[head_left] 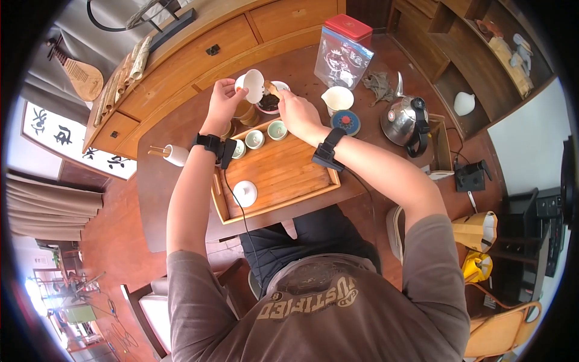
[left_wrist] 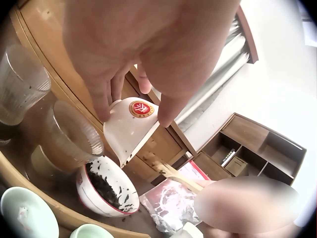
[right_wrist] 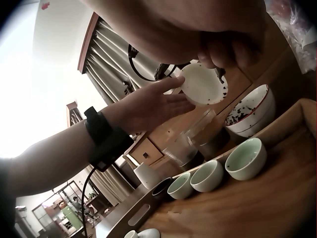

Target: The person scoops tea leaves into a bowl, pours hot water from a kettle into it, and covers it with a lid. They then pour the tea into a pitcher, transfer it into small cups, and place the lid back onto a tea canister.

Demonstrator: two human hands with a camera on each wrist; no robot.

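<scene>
My left hand (head_left: pixel 224 105) grips a white lidless tea cup (left_wrist: pixel 130 126) with a red round emblem by its rim, tipped on its side. Dark tea leaf bits cling to the cup's inner edge. Below it stands a white red-rimmed bowl (left_wrist: pixel 96 201), holding wet dark tea leaves. In my right hand (head_left: pixel 300 114) I hold a light wooden tea scoop (left_wrist: pixel 171 172), its leaf-flecked end close to the cup's mouth. Small pale green cups (right_wrist: pixel 245 158) line the far edge of the wooden tray (head_left: pixel 283 181). A white lid (head_left: pixel 245 193) lies on the tray's left side.
Glass cups (left_wrist: pixel 74 131) stand beside the bowl, beyond the tray. To the right are a white pitcher (head_left: pixel 338 100), a blue round lid-like disc (head_left: pixel 345 122), a steel kettle (head_left: pixel 403 122), a plastic bag (head_left: pixel 341 60) and a red tin (head_left: pixel 348 27). A white tool holder (head_left: pixel 176 155) stands left.
</scene>
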